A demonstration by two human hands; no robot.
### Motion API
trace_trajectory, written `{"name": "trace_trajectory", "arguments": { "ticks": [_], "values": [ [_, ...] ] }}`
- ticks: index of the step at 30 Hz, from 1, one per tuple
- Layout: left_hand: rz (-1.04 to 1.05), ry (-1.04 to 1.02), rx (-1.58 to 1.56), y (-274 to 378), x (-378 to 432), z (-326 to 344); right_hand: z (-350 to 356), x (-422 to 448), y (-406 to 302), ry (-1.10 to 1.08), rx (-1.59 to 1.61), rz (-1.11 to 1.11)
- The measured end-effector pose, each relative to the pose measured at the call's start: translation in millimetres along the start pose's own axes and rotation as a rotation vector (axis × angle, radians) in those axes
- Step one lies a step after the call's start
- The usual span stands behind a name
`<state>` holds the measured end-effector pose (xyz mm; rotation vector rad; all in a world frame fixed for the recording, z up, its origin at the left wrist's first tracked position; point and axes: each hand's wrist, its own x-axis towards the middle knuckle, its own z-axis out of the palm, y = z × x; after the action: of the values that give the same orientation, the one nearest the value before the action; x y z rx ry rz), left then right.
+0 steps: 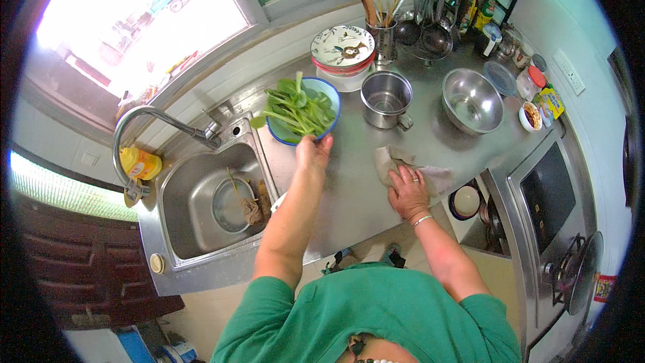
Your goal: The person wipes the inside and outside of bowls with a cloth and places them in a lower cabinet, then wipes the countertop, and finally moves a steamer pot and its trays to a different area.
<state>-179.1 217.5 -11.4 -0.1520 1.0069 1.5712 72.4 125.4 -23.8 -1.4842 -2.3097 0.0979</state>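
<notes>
My left hand (313, 150) grips the near rim of a white enamel bowl with a blue edge (330, 95). Leafy greens (297, 106) fill the bowl, and some hang over its left side. My right hand (407, 192) lies flat on a crumpled pale cloth (385, 164) near the front edge of the steel counter (347, 196). Behind the cloth stands a stainless steel mug (386, 98), its handle towards me. A wide stainless steel bowl (472, 102) sits to the right of the mug.
A sink (201, 222) with a curved faucet (166, 113) lies at left, holding a small round basin (229, 206). Stacked plates (342, 48), a utensil holder (382, 40) and hanging ladles (436, 40) line the back. Jars (530, 83) stand along the right wall, near a gas stove (544, 196).
</notes>
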Motion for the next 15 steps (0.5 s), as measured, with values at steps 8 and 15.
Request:
{"name": "trace_trajectory", "arguments": {
  "ticks": [8,15],
  "values": [
    [0.030,-0.032,0.043,54.0,54.8,8.3,-2.1,-0.9,-2.3,-0.031,0.005,0.027],
    [-0.015,-0.098,0.142,69.9,68.4,3.2,4.2,-1.1,0.1,0.030,0.002,-0.004]
  ]
}}
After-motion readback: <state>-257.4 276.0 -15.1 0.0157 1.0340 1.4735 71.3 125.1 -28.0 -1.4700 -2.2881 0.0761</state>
